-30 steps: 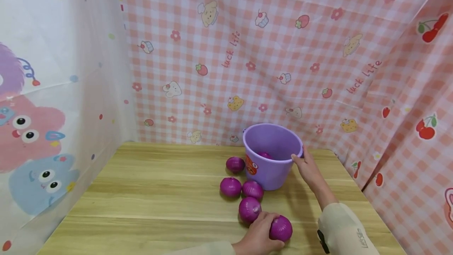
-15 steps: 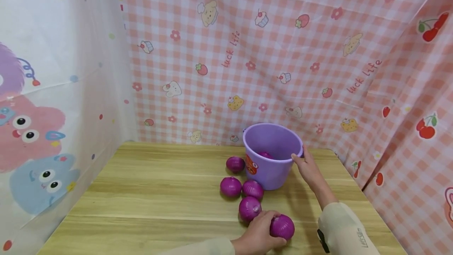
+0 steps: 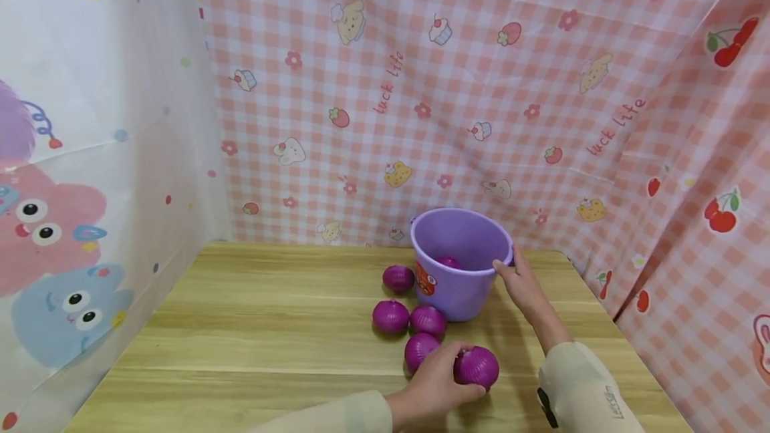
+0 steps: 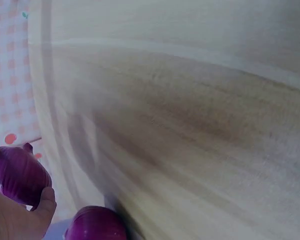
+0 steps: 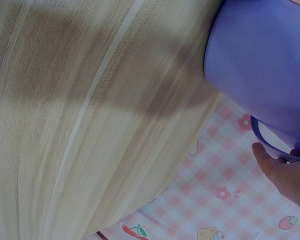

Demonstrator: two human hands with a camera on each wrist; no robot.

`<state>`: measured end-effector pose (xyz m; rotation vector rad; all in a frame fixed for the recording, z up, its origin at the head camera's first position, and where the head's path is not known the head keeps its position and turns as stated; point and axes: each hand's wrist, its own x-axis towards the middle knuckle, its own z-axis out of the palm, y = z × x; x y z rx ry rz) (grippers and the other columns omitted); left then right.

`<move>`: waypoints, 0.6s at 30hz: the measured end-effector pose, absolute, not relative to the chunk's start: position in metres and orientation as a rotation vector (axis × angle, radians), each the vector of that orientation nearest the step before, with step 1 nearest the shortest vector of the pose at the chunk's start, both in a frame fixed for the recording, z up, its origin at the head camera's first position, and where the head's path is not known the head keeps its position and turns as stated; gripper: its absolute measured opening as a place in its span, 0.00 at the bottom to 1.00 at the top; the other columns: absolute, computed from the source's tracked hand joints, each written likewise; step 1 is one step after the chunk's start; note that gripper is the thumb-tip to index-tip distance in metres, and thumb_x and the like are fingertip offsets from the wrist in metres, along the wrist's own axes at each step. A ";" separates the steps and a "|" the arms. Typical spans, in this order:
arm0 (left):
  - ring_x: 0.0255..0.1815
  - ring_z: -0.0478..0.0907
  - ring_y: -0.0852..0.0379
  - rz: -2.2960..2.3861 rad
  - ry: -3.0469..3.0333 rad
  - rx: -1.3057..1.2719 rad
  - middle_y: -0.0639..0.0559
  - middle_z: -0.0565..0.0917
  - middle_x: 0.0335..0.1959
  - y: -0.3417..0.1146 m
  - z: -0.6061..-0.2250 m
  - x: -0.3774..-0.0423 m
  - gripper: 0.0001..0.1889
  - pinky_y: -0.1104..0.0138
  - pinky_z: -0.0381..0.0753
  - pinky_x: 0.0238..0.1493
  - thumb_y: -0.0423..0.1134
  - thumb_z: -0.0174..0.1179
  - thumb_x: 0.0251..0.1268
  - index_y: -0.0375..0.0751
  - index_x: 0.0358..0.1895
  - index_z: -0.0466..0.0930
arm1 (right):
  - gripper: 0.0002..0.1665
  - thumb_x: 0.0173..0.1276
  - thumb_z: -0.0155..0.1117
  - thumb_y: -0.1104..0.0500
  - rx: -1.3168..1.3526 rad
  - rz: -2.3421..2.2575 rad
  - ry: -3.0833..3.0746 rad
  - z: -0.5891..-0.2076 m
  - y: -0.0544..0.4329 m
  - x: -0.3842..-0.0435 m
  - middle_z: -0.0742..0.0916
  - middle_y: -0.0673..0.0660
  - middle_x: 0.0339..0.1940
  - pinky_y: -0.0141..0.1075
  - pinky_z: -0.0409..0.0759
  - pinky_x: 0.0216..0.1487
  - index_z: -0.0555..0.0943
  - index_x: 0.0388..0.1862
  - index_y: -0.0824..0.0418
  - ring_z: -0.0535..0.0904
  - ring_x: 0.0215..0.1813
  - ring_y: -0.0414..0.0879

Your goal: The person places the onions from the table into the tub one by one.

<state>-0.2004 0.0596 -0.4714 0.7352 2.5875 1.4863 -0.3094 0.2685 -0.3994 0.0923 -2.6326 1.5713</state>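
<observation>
1 onion [image 3: 478, 367] nearer bucket [image 3: 462, 293] in left hand [image 3: 434, 381], right hand [image 3: 522, 284] gripping bucket

Soft, even light fills the head view; dimmer wrist views show blurred shadows across the table [image 5: 40, 165].

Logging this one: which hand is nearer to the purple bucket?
The right. The right hand touches the purple bucket, holding it at the right side of its rim; the left hand is apart from it, on its near side, gripping a red onion.
</observation>
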 end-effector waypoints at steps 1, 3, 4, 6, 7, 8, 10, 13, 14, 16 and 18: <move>0.55 0.75 0.61 1.496 2.587 0.737 0.55 0.80 0.52 0.059 -0.470 -0.201 0.30 0.67 0.77 0.56 0.45 0.75 0.53 0.42 0.60 0.76 | 0.45 0.80 0.46 0.54 0.091 1.575 -2.631 -0.399 0.268 -0.310 0.42 0.72 0.79 0.55 0.35 0.77 0.33 0.79 0.66 0.35 0.79 0.63; 0.56 0.75 0.60 1.507 2.588 0.744 0.54 0.80 0.53 0.058 -0.467 -0.203 0.30 0.66 0.77 0.57 0.45 0.75 0.53 0.42 0.60 0.75 | 0.44 0.80 0.46 0.55 0.093 1.578 -2.624 -0.399 0.268 -0.310 0.42 0.72 0.79 0.55 0.35 0.77 0.33 0.79 0.67 0.36 0.79 0.63; 0.57 0.75 0.58 1.507 2.593 0.742 0.54 0.80 0.54 0.057 -0.466 -0.204 0.31 0.65 0.76 0.58 0.45 0.75 0.53 0.42 0.60 0.75 | 0.44 0.80 0.46 0.55 0.095 1.577 -2.623 -0.399 0.267 -0.310 0.42 0.72 0.79 0.55 0.35 0.77 0.33 0.79 0.67 0.35 0.79 0.63; 0.60 0.74 0.56 1.512 2.598 0.735 0.53 0.80 0.54 0.056 -0.463 -0.206 0.31 0.62 0.75 0.61 0.46 0.76 0.53 0.43 0.60 0.75 | 0.44 0.80 0.46 0.56 0.110 1.583 -2.606 -0.399 0.267 -0.311 0.43 0.73 0.79 0.55 0.35 0.77 0.33 0.79 0.68 0.36 0.79 0.63; 0.61 0.74 0.55 1.515 2.596 0.728 0.53 0.80 0.55 0.055 -0.461 -0.207 0.31 0.62 0.75 0.61 0.46 0.76 0.53 0.43 0.60 0.75 | 0.44 0.80 0.46 0.55 0.112 1.580 -2.604 -0.399 0.267 -0.311 0.43 0.73 0.79 0.55 0.35 0.77 0.34 0.79 0.68 0.37 0.79 0.63; 0.61 0.73 0.55 1.518 2.595 0.718 0.53 0.80 0.55 0.055 -0.460 -0.209 0.31 0.61 0.75 0.61 0.46 0.76 0.53 0.43 0.60 0.75 | 0.44 0.80 0.47 0.56 0.119 1.578 -2.600 -0.399 0.267 -0.312 0.44 0.73 0.79 0.55 0.36 0.77 0.34 0.79 0.68 0.37 0.79 0.63; 0.59 0.74 0.56 1.527 2.590 0.699 0.54 0.80 0.54 0.054 -0.458 -0.211 0.31 0.62 0.76 0.60 0.47 0.76 0.53 0.44 0.60 0.75 | 0.44 0.80 0.47 0.56 0.117 1.572 -2.601 -0.399 0.266 -0.312 0.45 0.74 0.79 0.55 0.36 0.77 0.34 0.79 0.69 0.38 0.79 0.64; 0.53 0.75 0.61 1.543 2.579 0.689 0.55 0.79 0.53 0.053 -0.454 -0.215 0.31 0.66 0.78 0.53 0.46 0.75 0.54 0.44 0.60 0.75 | 0.44 0.80 0.46 0.56 0.105 1.569 -2.611 -0.399 0.266 -0.312 0.45 0.74 0.79 0.54 0.36 0.77 0.34 0.79 0.69 0.38 0.79 0.64; 0.52 0.75 0.62 1.549 2.574 0.688 0.55 0.79 0.53 0.053 -0.453 -0.216 0.31 0.67 0.78 0.51 0.46 0.75 0.54 0.43 0.61 0.75 | 0.44 0.80 0.46 0.56 0.102 1.571 -2.614 -0.399 0.266 -0.312 0.45 0.74 0.79 0.54 0.36 0.77 0.34 0.79 0.69 0.37 0.79 0.64; 0.51 0.76 0.63 1.555 2.584 0.693 0.54 0.80 0.54 0.053 -0.449 -0.219 0.31 0.68 0.78 0.50 0.46 0.75 0.54 0.43 0.61 0.75 | 0.44 0.80 0.46 0.56 0.100 1.576 -2.616 -0.399 0.267 -0.312 0.44 0.73 0.79 0.54 0.36 0.77 0.33 0.79 0.69 0.37 0.79 0.63; 0.51 0.76 0.62 1.556 2.609 0.698 0.53 0.80 0.54 0.053 -0.445 -0.222 0.31 0.68 0.79 0.49 0.46 0.75 0.54 0.42 0.61 0.75 | 0.44 0.80 0.46 0.56 0.107 1.581 -2.612 -0.399 0.268 -0.312 0.43 0.73 0.79 0.54 0.36 0.78 0.33 0.79 0.68 0.37 0.80 0.63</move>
